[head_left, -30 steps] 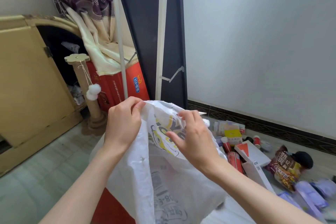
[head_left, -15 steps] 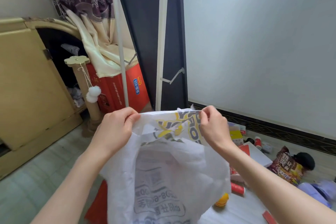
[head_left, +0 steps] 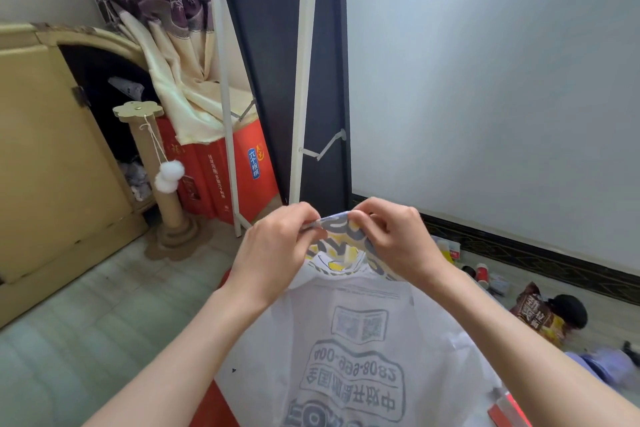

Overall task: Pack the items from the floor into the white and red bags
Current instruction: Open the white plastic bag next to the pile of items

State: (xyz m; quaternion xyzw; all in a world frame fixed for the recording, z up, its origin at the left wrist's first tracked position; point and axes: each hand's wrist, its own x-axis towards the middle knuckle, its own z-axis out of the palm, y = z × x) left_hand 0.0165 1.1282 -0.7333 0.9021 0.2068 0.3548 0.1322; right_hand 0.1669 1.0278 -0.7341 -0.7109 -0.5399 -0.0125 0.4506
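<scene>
White plastic bag hangs in front of the person, held up off the floor by its top edge, which is bunched together between both hands. The left hand has its fingers curled and pinches the bag's rim from the left; the right hand does the same from the right, the two sets of fingertips nearly meeting over a short strip of rim. Just below the hands the bag shows a yellow and grey print; lower down, grey lettering, a square code and a number read backwards through the thin plastic.

Beneath the white bag, at its lower left, a red bag shows as a flat red patch on the floor; how it lies I cannot tell, since most of it is hidden.

To the right of the white bag, along the dark skirting of the wall, loose goods lie on the floor: a brown snack packet with a round black object just beside it, a small red can nearer the wall, and pale purple packs closer to the person.

To the left of the white bag stands a white-framed mirror leaning at the wall, with red cartons behind its foot, a cardboard scratching post with white pompoms on a string, and a yellow cabinet further left.
</scene>
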